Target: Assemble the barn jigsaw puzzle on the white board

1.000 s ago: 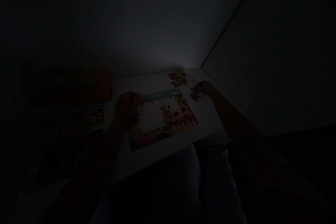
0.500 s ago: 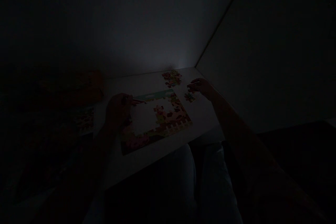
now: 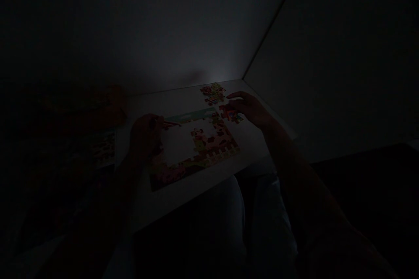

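Observation:
The picture is very dark. A partly assembled jigsaw puzzle with a spotted cow and a white fence lies on the white table, with a bare gap in its middle. My left hand is closed at the puzzle's upper left edge, on what looks like a puzzle piece seen nearly edge-on. To the right, my right hand hovers with fingers apart over a small cluster of loose puzzle pieces, partly hiding it. Whether a fingertip touches the cluster I cannot tell.
Another group of puzzle pieces lies at the back of the table, near the wall. At left are a dim orange-red object and a spotted printed picture. My legs are below the front edge.
My right hand has moved slightly left and its fingers have spread. The piece by its fingers now lies with the cluster, nearer the puzzle. My left hand stays nearly still.

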Demonstrator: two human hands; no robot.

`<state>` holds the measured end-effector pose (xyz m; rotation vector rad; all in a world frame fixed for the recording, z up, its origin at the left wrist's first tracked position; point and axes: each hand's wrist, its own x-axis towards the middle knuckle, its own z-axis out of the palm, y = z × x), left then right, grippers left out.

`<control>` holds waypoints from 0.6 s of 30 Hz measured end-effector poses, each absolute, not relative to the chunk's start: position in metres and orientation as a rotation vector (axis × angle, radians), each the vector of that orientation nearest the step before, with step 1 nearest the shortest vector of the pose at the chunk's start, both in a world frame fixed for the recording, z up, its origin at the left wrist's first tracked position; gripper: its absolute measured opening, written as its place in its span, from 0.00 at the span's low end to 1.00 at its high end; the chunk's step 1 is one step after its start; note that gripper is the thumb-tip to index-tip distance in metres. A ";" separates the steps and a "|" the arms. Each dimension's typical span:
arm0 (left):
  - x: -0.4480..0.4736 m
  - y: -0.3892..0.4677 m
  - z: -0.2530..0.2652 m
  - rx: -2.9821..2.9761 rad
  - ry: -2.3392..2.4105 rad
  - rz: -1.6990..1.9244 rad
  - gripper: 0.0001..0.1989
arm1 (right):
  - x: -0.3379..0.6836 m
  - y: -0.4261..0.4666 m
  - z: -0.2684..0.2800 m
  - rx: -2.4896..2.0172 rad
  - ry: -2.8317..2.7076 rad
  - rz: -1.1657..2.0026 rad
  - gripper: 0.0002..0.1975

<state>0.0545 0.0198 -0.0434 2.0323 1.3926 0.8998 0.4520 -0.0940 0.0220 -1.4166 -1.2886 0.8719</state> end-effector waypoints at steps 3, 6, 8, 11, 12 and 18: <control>0.055 0.019 -0.042 2.032 1.444 0.904 0.15 | 0.452 -0.096 0.022 -1.443 -1.307 0.874 0.33; 0.056 0.018 -0.041 2.046 1.430 0.919 0.17 | 0.451 -0.099 0.018 -1.449 -1.318 0.870 0.32; 0.057 0.018 -0.042 2.055 1.415 0.947 0.18 | 0.444 -0.099 0.014 -1.466 -1.333 0.885 0.31; 0.058 0.019 -0.048 2.062 1.388 1.004 0.23 | 0.420 -0.095 0.006 -1.447 -1.386 0.998 0.31; 0.058 0.020 -0.050 2.057 1.378 1.023 0.24 | 0.408 -0.092 0.003 -1.428 -1.418 1.049 0.31; 0.057 0.020 -0.057 1.949 1.263 1.144 0.37 | 0.334 -0.074 -0.007 -1.449 -1.893 0.734 0.18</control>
